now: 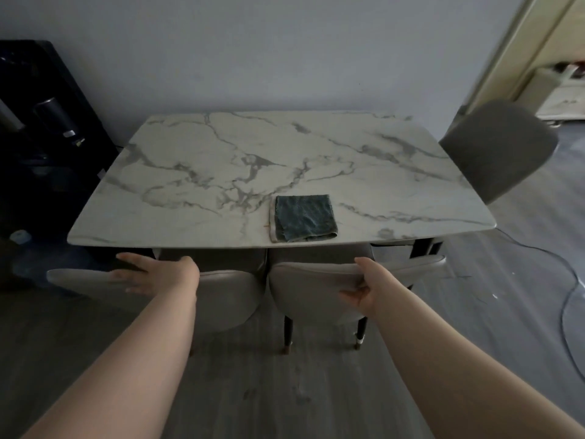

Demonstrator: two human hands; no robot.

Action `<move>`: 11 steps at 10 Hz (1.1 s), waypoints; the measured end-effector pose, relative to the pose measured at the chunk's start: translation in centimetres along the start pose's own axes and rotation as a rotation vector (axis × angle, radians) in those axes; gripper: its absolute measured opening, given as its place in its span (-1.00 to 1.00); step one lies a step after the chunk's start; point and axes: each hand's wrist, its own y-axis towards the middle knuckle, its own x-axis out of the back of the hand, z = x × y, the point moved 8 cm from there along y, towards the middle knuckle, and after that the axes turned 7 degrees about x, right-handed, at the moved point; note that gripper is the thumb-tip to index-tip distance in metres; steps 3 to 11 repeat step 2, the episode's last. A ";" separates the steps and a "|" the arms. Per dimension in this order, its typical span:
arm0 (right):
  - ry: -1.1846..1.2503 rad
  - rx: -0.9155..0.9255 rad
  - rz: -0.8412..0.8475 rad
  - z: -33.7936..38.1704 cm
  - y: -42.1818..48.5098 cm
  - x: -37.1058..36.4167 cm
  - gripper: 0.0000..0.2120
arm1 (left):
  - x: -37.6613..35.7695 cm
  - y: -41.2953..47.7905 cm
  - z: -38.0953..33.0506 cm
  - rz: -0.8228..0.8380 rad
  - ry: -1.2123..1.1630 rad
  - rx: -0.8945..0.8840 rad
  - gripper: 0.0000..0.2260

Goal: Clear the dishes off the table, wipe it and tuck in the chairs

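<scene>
A white marble table (221, 147) stands against the wall with a folded dark teal cloth (303, 218) lying near its front edge. Two grey chairs stand side by side at the near side, their seats under the tabletop. My left hand (152, 274) rests with spread, straight fingers on the back of the left chair (228, 293). My right hand (364, 288) grips the top edge of the right chair's back (310, 289), thumb in front and fingers behind. A third grey chair (497, 150) stands at the table's right end.
A dark cabinet (47, 147) with bottles stands at the left against the wall. A cable (566, 299) loops over the wooden floor at the right. A doorway (538, 58) opens at the far right. A large water bottle (22, 248) sits low at the left.
</scene>
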 end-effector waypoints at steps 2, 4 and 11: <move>0.022 0.022 -0.023 1.5 -0.9 3.0 -0.47 | -4.0 -5.4 -3.1 0.248 0.158 -0.219 -0.31; 0.022 0.022 -0.023 1.5 -0.9 3.0 -0.47 | -4.0 -5.4 -3.1 0.248 0.158 -0.219 -0.31; 0.022 0.022 -0.023 1.5 -0.9 3.0 -0.47 | -4.0 -5.4 -3.1 0.248 0.158 -0.219 -0.31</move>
